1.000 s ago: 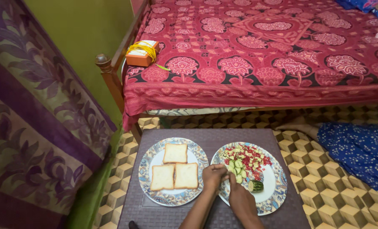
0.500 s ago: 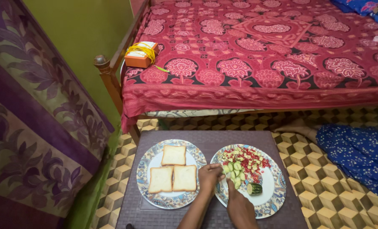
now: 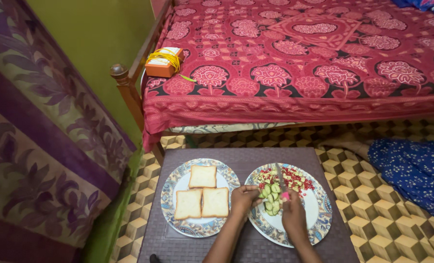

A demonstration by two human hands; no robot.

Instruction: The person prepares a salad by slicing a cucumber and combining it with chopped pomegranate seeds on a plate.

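Note:
Two patterned plates sit on a dark mat on the floor. The left plate (image 3: 170, 187) carries three slices of white bread (image 3: 202, 176). The right plate (image 3: 319, 207) holds chopped cucumber (image 3: 270, 190) and red pieces. My left hand (image 3: 244, 197) rests at that plate's left rim, fingers curled on a piece of cucumber. My right hand (image 3: 293, 214) grips a pink-handled knife (image 3: 281, 182) whose blade lies over the chopped pieces.
A bed with a red patterned cover (image 3: 299, 58) stands just beyond the mat (image 3: 246, 156), its wooden post (image 3: 122, 80) at the left. An orange box (image 3: 163, 62) lies on the bed corner. Blue cloth (image 3: 411, 168) lies right, purple curtain (image 3: 36, 131) left.
The view has shifted slightly. Both hands have stayed over the right plate, the knife blade now showing above the cucumber.

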